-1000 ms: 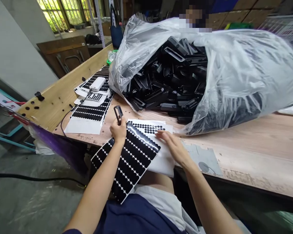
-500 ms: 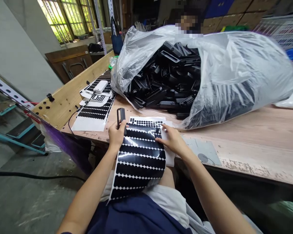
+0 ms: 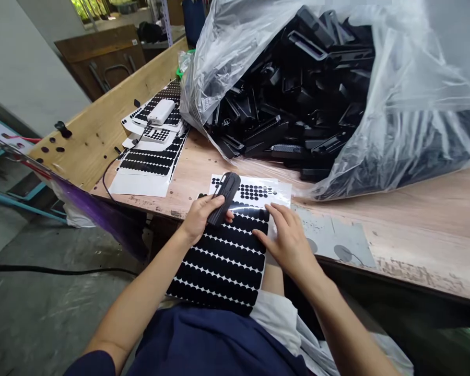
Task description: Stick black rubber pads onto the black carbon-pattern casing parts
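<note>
My left hand [image 3: 199, 219] grips a long black plastic part [image 3: 224, 199] with a textured surface, thumb across its lower end. Beneath it, a sheet of round black stickers [image 3: 223, 266] hangs from the table edge over my lap. My right hand [image 3: 288, 237] is at the sheet's right side, thumb and fingers apart, with the fingertips at or just over the sheet's edge; whether they press on it I cannot tell. Behind the hands, a white sheet with small black dots [image 3: 254, 191] lies on the table.
A large clear plastic bag [image 3: 407, 151] lies open, full of similar black parts [image 3: 293, 125]. To the left are more sticker sheets [image 3: 147, 161] and a white device [image 3: 160, 112] with a cable. A wooden board [image 3: 113, 109] edges the table [image 3: 415, 219]. A grey plate [image 3: 348, 240] lies at right.
The black part in my left hand has moved right and turned, now tilting over the sheets with its textured face up. My right hand has shifted slightly right. The view has tipped down.
</note>
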The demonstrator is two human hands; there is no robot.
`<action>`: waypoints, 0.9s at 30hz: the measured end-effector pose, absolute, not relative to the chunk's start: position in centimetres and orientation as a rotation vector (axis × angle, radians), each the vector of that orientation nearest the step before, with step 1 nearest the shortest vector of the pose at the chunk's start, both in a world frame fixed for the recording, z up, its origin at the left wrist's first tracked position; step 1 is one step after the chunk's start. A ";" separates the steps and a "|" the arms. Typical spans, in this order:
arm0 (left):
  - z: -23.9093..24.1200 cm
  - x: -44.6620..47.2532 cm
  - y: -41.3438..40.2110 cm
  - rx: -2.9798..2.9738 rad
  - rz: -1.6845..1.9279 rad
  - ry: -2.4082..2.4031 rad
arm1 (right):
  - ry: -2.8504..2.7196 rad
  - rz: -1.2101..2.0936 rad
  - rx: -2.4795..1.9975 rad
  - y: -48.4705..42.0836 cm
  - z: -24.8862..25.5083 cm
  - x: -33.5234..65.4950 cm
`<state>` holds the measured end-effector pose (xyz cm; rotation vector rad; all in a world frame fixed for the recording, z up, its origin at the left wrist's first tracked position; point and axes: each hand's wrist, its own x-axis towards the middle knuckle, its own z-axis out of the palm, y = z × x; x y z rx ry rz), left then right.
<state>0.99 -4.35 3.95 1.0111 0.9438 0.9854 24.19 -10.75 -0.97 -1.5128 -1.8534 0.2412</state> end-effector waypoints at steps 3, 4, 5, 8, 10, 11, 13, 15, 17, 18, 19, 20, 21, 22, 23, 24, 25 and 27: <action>2.6 1.7 -3.6 0.914 1.003 0.964 | -1.828 0.526 -1.417 -15.0 0.9 20.9; 2.2 1.7 -3.4 0.882 1.010 0.956 | -1.890 0.873 -1.330 -16.4 1.2 19.7; 2.0 1.5 -3.1 0.853 1.007 0.939 | -1.943 1.286 -1.263 -17.5 1.3 18.6; 1.9 0.9 -2.8 0.792 0.981 0.894 | -1.942 1.974 -1.176 -18.4 0.6 16.1; 2.0 0.7 -2.6 0.762 0.974 0.893 | -1.958 1.952 -1.213 -17.3 -0.5 15.2; 2.0 0.7 -2.6 0.748 0.974 0.896 | -1.980 1.908 -1.221 -16.6 -1.0 15.0; 2.0 0.7 -2.6 0.718 0.974 0.908 | -2.029 1.863 -1.234 -15.4 -1.9 14.6; 2.1 0.9 -2.5 0.690 0.974 0.922 | -2.050 1.856 -1.280 -14.7 -2.3 14.3; 2.2 1.1 -2.5 0.695 0.972 0.948 | -2.076 1.847 -1.303 -14.5 -1.7 14.3; 2.2 1.2 -2.6 0.712 0.973 0.965 | -2.096 1.848 -1.298 -14.5 -1.0 14.6; 2.3 1.2 -2.6 0.737 0.973 0.984 | -2.124 1.870 -1.261 -14.5 0.1 15.1; 2.4 1.2 -2.7 0.768 0.974 1.002 | -2.155 1.921 -1.179 -14.4 1.3 15.9; 2.4 1.2 -2.9 0.806 0.974 1.013 | -2.170 1.988 -1.072 -14.1 2.7 16.9; 2.5 1.1 -3.0 0.849 0.974 1.015 | -2.165 2.097 -0.901 -13.7 4.0 18.1; 2.4 1.1 -3.2 0.895 0.971 1.005 | -2.108 2.179 -0.749 -13.1 5.2 19.4; 2.4 1.0 -3.3 0.938 0.965 0.983 | -1.985 2.182 -0.758 -12.4 6.0 20.8; 2.2 0.9 -3.3 0.976 0.958 0.951 | -1.887 2.023 -0.905 -11.4 6.4 22.1; 1.9 0.8 -3.0 1.033 0.936 0.863 | -1.801 1.403 -1.355 -9.3 5.8 24.3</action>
